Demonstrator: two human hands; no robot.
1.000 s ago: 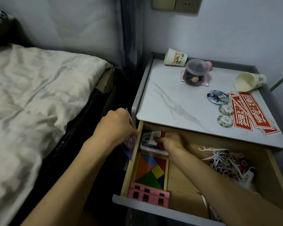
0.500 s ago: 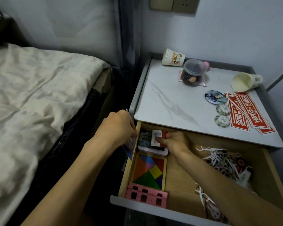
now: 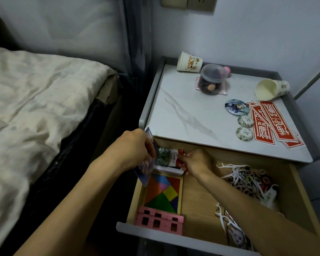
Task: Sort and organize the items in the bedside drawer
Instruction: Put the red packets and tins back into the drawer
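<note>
Beside a rumpled bed, a bedside drawer stands pulled out under a marble-look counter. We see both bare forearms stretched forward and converging on the drawer's rear left corner. The left hand hangs over the drawer's left wall, its fingers curled round a sheaf of blue cards. The right hand, just beside it, pinches a red-and-white packet that lies on a flat white box. We count one tangram puzzle in front of that box and one cluster of pink blocks against the drawer front. A tangle of floss picks fills the right side. On the counter lie two tipped paper cups, one lidded jar, three badges and overlapping red strips, whose number we cannot tell.
</note>
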